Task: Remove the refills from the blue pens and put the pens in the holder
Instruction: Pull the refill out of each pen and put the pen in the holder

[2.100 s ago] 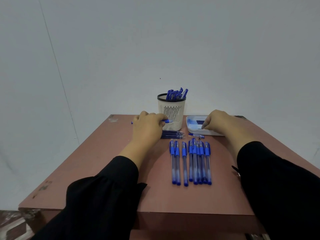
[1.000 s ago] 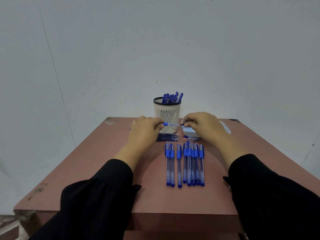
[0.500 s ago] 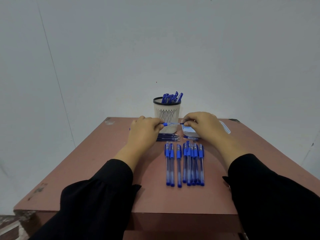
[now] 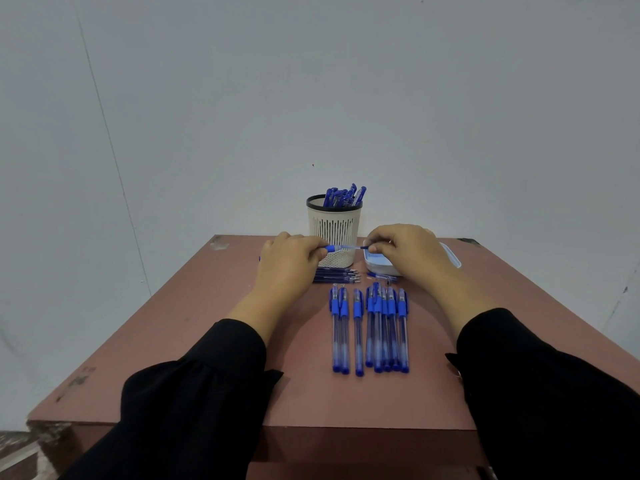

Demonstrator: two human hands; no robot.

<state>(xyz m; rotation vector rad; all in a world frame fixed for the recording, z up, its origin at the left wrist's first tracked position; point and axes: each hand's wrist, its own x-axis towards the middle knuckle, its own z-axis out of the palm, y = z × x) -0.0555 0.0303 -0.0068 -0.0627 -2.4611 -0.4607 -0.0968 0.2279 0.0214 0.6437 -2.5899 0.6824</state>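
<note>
My left hand [image 4: 289, 263] grips a blue pen [image 4: 341, 248] held level in front of the white slotted holder [image 4: 334, 226]. My right hand [image 4: 410, 252] pinches the pen's right end, where a dark tip shows between the fingers. The holder stands at the table's far middle with several blue pens [image 4: 344, 195] sticking out of it. A row of several capped blue pens [image 4: 370, 327] lies on the table in front of me. Several loose refills [image 4: 336, 274] lie just under the holder.
A shallow white tray [image 4: 450, 259] sits right of the holder, mostly hidden by my right hand. One small blue piece [image 4: 382, 276] lies in front of the tray. The brown table [image 4: 194, 323] ends at a near edge by my sleeves; a pale wall stands behind.
My right hand left the tray and came to the pen held by my left hand. Since then both hands have stayed on the pen, almost still.
</note>
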